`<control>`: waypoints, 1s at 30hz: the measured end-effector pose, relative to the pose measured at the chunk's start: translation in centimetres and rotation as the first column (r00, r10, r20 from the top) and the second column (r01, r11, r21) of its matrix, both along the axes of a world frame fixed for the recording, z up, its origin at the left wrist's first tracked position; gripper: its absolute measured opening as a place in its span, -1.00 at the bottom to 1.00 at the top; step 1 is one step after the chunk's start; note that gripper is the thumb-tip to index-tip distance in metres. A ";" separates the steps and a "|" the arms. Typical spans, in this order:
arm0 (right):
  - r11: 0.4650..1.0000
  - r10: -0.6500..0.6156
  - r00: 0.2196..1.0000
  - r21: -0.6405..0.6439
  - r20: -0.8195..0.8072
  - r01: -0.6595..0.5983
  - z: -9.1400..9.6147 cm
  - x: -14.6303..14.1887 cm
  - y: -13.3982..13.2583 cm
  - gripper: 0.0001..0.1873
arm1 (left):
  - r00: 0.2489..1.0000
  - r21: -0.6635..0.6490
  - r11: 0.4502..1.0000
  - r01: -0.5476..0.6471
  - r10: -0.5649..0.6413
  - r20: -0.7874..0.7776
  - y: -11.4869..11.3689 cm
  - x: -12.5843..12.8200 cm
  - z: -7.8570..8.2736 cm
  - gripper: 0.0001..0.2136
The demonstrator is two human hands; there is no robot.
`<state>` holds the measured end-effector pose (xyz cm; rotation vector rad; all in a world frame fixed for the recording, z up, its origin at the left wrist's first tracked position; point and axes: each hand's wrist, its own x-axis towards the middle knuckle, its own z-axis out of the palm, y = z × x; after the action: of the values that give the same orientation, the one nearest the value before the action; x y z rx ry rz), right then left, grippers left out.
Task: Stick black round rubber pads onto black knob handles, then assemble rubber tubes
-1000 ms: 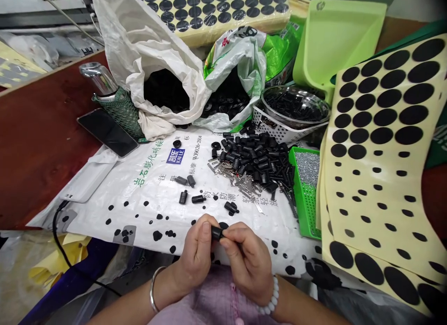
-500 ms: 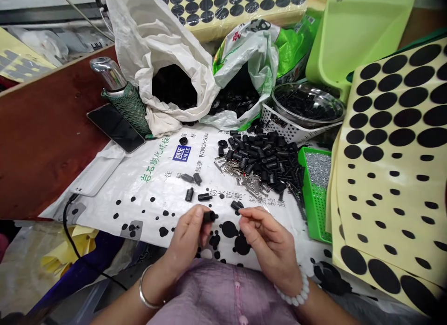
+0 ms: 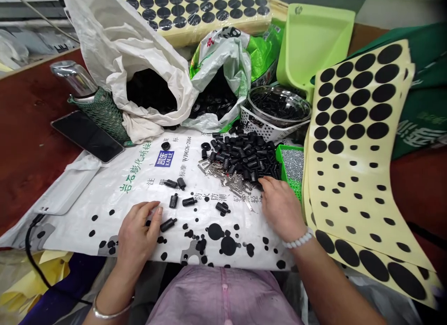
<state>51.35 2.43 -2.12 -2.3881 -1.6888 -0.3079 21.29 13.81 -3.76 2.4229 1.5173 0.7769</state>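
My left hand (image 3: 139,229) rests low over the white printed sack sheet (image 3: 115,190), its thumb and fingers apart. Just right of its thumb lies a black cylindrical plastic part (image 3: 168,224) with a narrow stub at one end. Several similar parts, among them one black stubbed cylinder (image 3: 189,201), lie scattered farther up the sheet. My right hand (image 3: 282,206) reaches to the right edge of a heap of black plastic cylinders (image 3: 244,152), with fingers extended near the black screws (image 3: 272,169). Thin metal strips (image 3: 237,183) lie at the heap's front.
A green tray (image 3: 293,169) of small silvery pieces stands beside sheets of black round stickers (image 3: 352,176). Behind are a clear bowl (image 3: 279,104), a white sack (image 3: 188,90) and a light green dustpan (image 3: 314,45). A phone (image 3: 87,135) leans at left.
My left hand has let go of the black cylindrical part, now on the sheet, and drawn left. My right hand has moved out to the heap's right edge. The view has shifted.
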 end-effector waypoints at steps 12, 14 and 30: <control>0.897 0.191 0.921 0.441 -0.340 -0.024 0.6 -1.1 -2.4 -0.75 | 0.963 0.206 0.941 0.269 -0.266 -0.044 -1.3 3.5 1.1 -0.64; 0.881 0.260 0.864 0.471 -0.432 -0.030 0.5 -1.8 -3.7 -0.74 | 0.949 0.201 0.928 0.315 -0.308 -0.064 -1.7 4.6 1.6 -0.62; 0.855 0.457 0.691 0.492 -0.560 -0.166 -2.8 -3.4 -7.9 -0.76 | 0.716 0.038 0.764 0.644 -0.584 -0.384 -2.5 11.2 1.9 -0.85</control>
<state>47.94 -5.48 -4.92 -1.5663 -1.4557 0.2226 32.45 11.34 -1.91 3.0436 0.6034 0.3428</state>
